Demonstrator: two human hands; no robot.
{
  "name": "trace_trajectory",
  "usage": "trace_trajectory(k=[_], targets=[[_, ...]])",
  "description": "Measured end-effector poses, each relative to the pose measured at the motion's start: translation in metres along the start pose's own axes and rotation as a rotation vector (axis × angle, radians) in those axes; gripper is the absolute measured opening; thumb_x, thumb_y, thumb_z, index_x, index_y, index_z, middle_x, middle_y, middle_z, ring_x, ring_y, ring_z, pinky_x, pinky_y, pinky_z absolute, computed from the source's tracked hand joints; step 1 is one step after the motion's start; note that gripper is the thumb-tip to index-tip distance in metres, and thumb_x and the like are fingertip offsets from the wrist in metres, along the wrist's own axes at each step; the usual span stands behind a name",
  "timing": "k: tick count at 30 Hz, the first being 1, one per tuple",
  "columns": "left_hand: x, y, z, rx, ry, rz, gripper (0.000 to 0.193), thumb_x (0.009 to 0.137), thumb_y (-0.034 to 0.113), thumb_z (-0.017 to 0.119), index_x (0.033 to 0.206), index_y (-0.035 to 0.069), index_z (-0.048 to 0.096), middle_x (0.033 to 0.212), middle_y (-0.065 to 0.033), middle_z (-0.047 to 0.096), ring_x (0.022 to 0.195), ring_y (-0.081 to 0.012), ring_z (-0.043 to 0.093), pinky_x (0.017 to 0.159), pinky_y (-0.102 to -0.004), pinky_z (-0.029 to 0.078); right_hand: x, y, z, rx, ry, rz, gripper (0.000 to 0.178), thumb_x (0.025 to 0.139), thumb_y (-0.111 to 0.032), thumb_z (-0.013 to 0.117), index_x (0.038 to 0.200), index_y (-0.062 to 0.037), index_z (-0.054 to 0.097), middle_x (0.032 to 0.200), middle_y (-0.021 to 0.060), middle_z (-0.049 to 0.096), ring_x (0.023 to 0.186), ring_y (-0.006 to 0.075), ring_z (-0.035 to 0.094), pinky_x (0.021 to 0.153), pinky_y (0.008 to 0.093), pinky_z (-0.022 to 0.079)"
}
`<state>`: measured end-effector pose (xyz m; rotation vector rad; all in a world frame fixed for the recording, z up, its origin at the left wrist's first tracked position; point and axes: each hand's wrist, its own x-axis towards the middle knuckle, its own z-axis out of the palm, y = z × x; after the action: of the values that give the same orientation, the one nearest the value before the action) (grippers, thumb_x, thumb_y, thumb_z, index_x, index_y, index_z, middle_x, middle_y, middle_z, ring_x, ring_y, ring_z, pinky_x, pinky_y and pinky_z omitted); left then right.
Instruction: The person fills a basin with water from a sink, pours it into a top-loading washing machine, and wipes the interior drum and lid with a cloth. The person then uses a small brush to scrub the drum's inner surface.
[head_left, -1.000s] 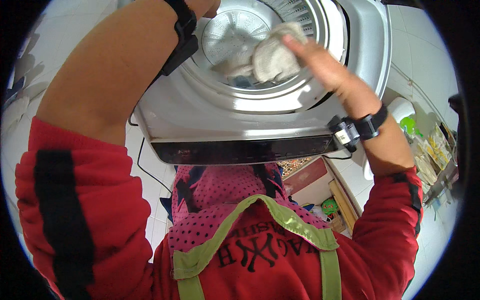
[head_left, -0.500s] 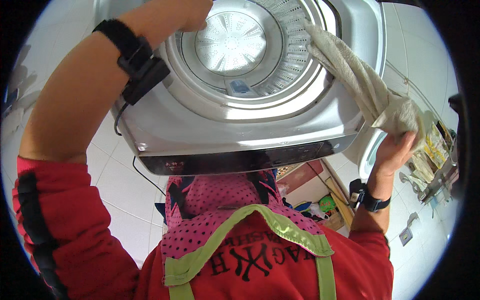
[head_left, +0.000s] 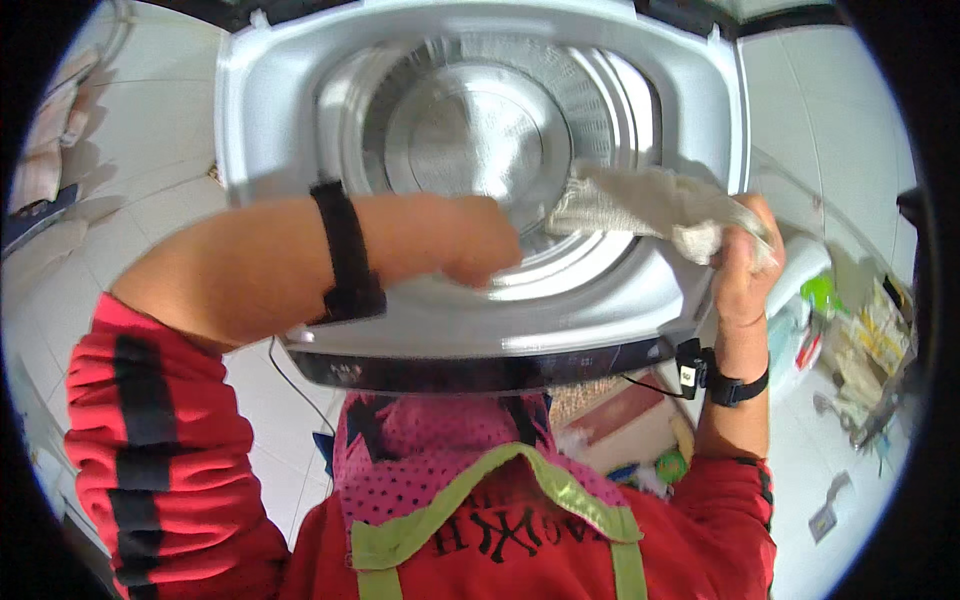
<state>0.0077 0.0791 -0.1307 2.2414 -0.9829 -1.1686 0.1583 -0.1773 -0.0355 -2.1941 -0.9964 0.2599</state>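
A top-loading washing machine [head_left: 400,330] stands before me with its lid up. Its round metal drum [head_left: 470,145] shows no laundry in the part I can see. My right hand [head_left: 743,275], at the machine's right edge, is closed on one end of an off-white cloth [head_left: 645,205]. The cloth stretches leftward over the drum's rim, its free end above the opening. My left hand [head_left: 480,240] hovers over the front of the drum opening, just left of that free end and apparently apart from it. Its back faces me; blur and angle hide the fingers.
The machine's dark control panel [head_left: 470,370] runs along its front edge. A light-coloured container [head_left: 800,270] and several bags [head_left: 860,330] are at the right. Below the panel lie assorted items, including a green ball-like thing [head_left: 671,465]. White floor tiles [head_left: 275,460] show at the left.
My left hand has come from the far left of the drum toward me and rightward. My right hand, still gripping the cloth, has moved up and inward, and the view has shifted.
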Motion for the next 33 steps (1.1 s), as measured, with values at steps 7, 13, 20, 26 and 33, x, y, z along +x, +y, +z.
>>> trace_trajectory(k=[7, 13, 20, 26, 33], targets=[[-0.049, -0.01, -0.006, 0.062, -0.032, -0.15, 0.029, 0.081, 0.027, 0.069, 0.103, 0.008, 0.064, 0.1, -0.0107, 0.068, 0.097, -0.0304, 0.065, 0.087, -0.0429, 0.047, 0.14, -0.002, 0.08, -0.673, -0.654, -0.641, 0.035, 0.078, -0.01, 0.066, 0.113, -0.0082, 0.063, 0.115, 0.0083, 0.064, 0.091, 0.0315, 0.067, 0.076, 0.0413, 0.055], [-0.053, -0.015, -0.002, 0.068, 0.175, -0.054, 0.027, 0.079, 0.022, 0.067, 0.102, 0.008, 0.062, 0.094, -0.0099, 0.068, 0.094, -0.0303, 0.066, 0.086, -0.0426, 0.048, 0.179, 0.02, 0.134, -1.278, -1.146, -0.471, 0.021, 0.079, -0.02, 0.066, 0.095, -0.0077, 0.072, 0.093, 0.0096, 0.073, 0.085, 0.0256, 0.071, 0.075, 0.0385, 0.056], [-0.033, -0.019, -0.001, 0.125, 0.276, 0.131, 0.03, 0.081, 0.006, 0.057, 0.11, 0.008, 0.06, 0.12, -0.0069, 0.06, 0.102, -0.0267, 0.062, 0.086, -0.0411, 0.05, 0.189, 0.003, 0.157, -1.616, -1.326, -0.322, 0.051, 0.097, -0.04, 0.046, 0.14, -0.0122, 0.053, 0.139, 0.0112, 0.056, 0.126, 0.0225, 0.055, 0.095, 0.0401, 0.048], [0.008, -0.014, -0.012, 0.17, 0.301, 0.315, 0.029, 0.085, 0.013, 0.055, 0.114, 0.006, 0.061, 0.129, -0.0042, 0.056, 0.117, -0.022, 0.056, 0.095, -0.0412, 0.046, 0.178, 0.016, 0.154, -1.498, -1.048, -0.246, 0.043, 0.093, -0.032, 0.051, 0.13, -0.0112, 0.058, 0.124, 0.0114, 0.062, 0.115, 0.0245, 0.061, 0.09, 0.0393, 0.051], [0.068, -0.02, -0.005, 0.369, 0.436, 0.51, 0.026, 0.086, 0.019, 0.055, 0.107, 0.009, 0.066, 0.127, -0.0032, 0.059, 0.132, -0.0204, 0.045, 0.11, -0.044, 0.033, 0.176, 0.03, 0.147, -1.264, -0.825, -0.2, 0.034, 0.088, -0.022, 0.057, 0.119, -0.01, 0.063, 0.108, 0.0117, 0.07, 0.103, 0.0267, 0.067, 0.084, 0.0384, 0.055]])
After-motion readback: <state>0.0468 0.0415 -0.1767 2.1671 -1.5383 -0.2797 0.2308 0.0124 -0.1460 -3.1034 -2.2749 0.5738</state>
